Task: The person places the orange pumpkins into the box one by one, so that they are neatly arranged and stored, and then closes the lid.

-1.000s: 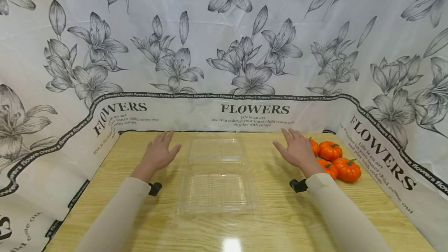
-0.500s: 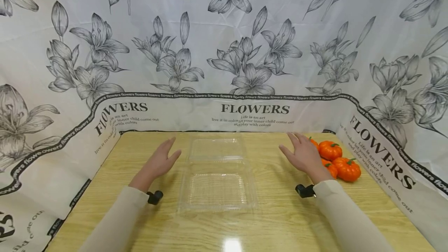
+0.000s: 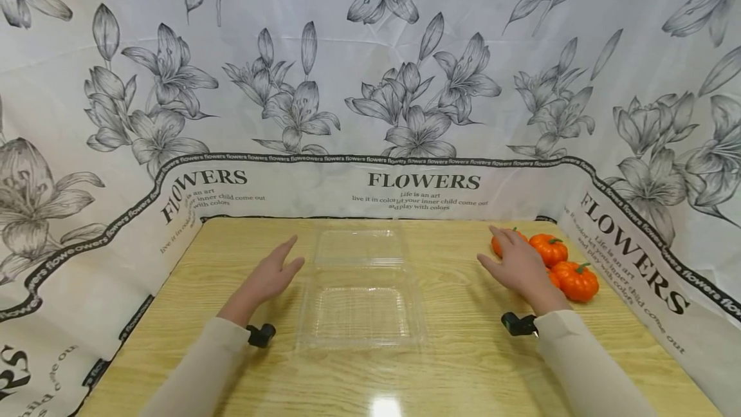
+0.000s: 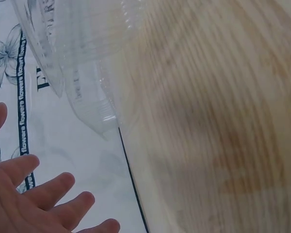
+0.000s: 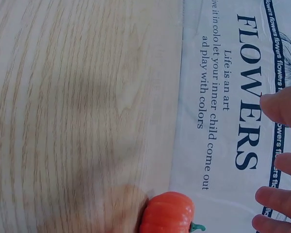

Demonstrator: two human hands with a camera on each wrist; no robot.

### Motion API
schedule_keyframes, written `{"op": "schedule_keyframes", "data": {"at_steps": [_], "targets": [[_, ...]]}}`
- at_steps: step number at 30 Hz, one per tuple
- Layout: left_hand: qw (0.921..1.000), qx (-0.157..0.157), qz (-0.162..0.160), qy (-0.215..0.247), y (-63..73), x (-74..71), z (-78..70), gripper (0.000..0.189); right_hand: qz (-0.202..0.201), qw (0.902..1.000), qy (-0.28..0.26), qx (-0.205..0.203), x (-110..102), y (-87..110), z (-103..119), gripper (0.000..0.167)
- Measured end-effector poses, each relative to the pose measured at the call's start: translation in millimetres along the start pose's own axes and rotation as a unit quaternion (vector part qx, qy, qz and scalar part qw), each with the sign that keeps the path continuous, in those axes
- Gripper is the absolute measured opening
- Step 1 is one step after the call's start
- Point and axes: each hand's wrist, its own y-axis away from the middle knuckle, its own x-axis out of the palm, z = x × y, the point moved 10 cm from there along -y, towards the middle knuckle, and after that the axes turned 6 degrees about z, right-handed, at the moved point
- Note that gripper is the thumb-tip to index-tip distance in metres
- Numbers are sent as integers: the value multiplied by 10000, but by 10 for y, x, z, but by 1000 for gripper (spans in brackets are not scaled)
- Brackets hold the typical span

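The left hand (image 3: 267, 280), empty with fingers spread, hangs left of the clear plastic container (image 3: 361, 314), which lies opened out between both hands, long axis pointing forward. The right hand (image 3: 519, 270), likewise empty and spread, is nearer the glossy, ribbed orange pumpkins (image 3: 576, 282), green-stemmed, clustered beside it, mostly rightward.

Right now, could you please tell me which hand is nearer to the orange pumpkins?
Right. The right hand is by the orange pumpkins, partly covering them in the head view; the left hand is farther off, left of the clear container.
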Motion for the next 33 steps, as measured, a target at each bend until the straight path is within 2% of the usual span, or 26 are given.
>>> {"op": "schedule_keyframes", "data": {"at_steps": [14, 22, 33], "targets": [[9984, -92, 140, 539, 77, 139, 60, 67, 215, 9991, -316, 191, 35, 135, -251, 86], [9957, -125, 255, 881, 89, 240, 91, 63, 353, 9984, -265, 355, 61, 199, -394, 88], [9875, -99, 284, 1550, 112, 340, 84, 60, 457, 9968, -270, 604, 100, 292, -555, 87]]}}
